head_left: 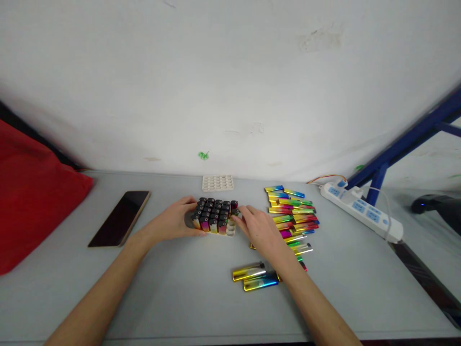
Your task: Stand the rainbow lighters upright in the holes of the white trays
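Black-topped lighters [213,223] stand upright in close rows in a white holed tray [230,229]. My left hand [182,218] wraps round the left side of this tray, thumb along its front. At the right edge my right hand [254,223] pinches a lighter [235,212] over the tray's right column, where several holes show bare. Its lower part is hidden by my fingers. Loose lighters [293,211] with shiny, many-coloured bodies lie in a pile to the right, partly behind my right forearm. Nearer me, a yellow-silver lighter [248,271] and a yellow-blue lighter [261,282] lie flat.
A second white holed tray [217,183] lies by the wall. A dark phone [120,218] rests to the left, near a red cloth [32,192]. At the right are a white power strip [360,209] with cables and a blue metal frame [403,139].
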Demonstrator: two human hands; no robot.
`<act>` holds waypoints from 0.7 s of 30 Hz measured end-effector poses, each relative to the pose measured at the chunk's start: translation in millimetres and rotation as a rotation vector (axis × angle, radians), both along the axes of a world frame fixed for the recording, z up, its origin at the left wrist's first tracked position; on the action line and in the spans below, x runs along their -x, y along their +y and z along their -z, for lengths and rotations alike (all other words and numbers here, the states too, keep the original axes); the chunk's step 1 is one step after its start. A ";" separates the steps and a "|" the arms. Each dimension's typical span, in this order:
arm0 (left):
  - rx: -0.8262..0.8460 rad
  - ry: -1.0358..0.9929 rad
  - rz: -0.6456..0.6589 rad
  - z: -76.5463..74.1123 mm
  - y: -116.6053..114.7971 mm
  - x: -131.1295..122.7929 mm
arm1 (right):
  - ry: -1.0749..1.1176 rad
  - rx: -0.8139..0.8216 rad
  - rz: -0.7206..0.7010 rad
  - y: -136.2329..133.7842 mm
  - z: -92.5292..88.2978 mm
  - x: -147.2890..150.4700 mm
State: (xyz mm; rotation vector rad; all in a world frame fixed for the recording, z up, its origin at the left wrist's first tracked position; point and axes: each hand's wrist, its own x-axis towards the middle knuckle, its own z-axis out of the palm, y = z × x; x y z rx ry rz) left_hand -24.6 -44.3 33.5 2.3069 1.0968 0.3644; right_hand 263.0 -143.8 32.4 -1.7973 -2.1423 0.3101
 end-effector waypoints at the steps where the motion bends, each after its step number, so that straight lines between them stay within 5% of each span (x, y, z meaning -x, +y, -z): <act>1: 0.002 -0.001 0.000 -0.6 -0.2 -0.3 | 0.006 -0.007 0.009 0.6 -0.5 -2.9; 9: -0.009 -0.003 -0.002 -0.4 -0.9 -0.3 | 0.163 0.040 0.049 -6.1 2.0 -53.7; 16: -0.005 0.012 -0.004 1.2 -0.7 0.8 | -0.047 0.149 0.191 -18.3 0.9 -14.4; 21: -0.017 0.009 0.014 0.7 -1.7 0.7 | 0.388 0.041 0.010 -14.1 1.5 -14.6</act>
